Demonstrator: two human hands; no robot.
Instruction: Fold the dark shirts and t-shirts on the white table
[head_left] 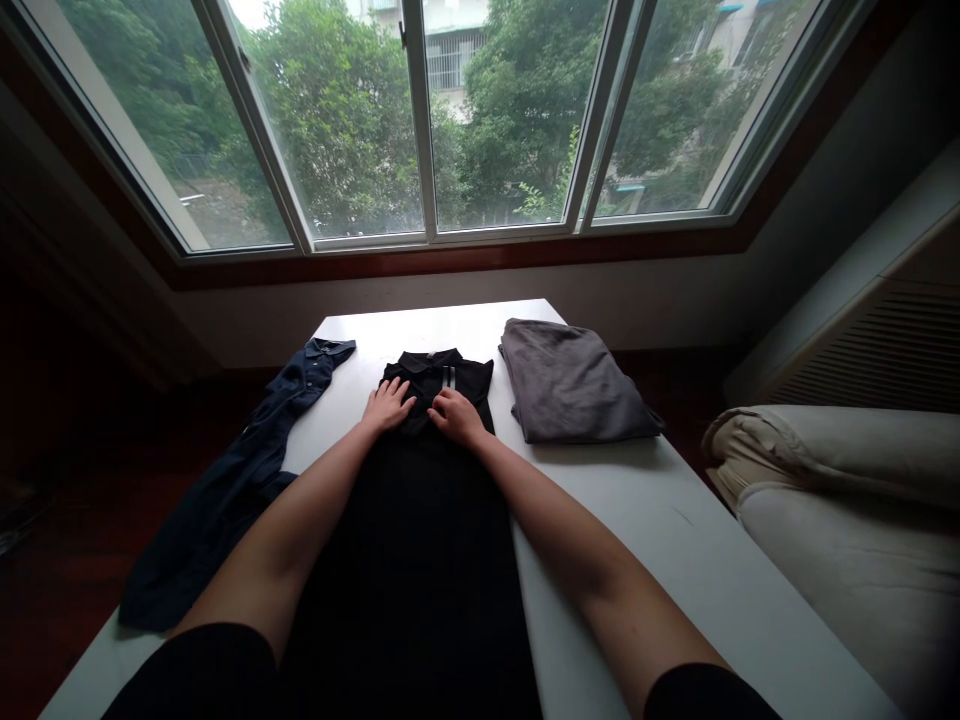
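Observation:
A black collared shirt [475,378] lies front up on the white table, its collar towards the window. Two pale stripes show on its chest. My left hand [388,404] rests flat on the shirt's left side, fingers spread. Close beside it, my right hand [456,415] has its fingers curled in at the shirt front, just below the stripes, and appears to pinch the cloth. Below my hands the black cloth runs down towards me, and I cannot tell where the shirt ends and my own clothing starts.
A dark blue garment with buttons [247,470] hangs along the left edge of the table [622,520]. A folded grey cloth [570,385] lies at the right. Rolled beige bedding [847,500] stands beyond the right edge. A window [427,120] is ahead.

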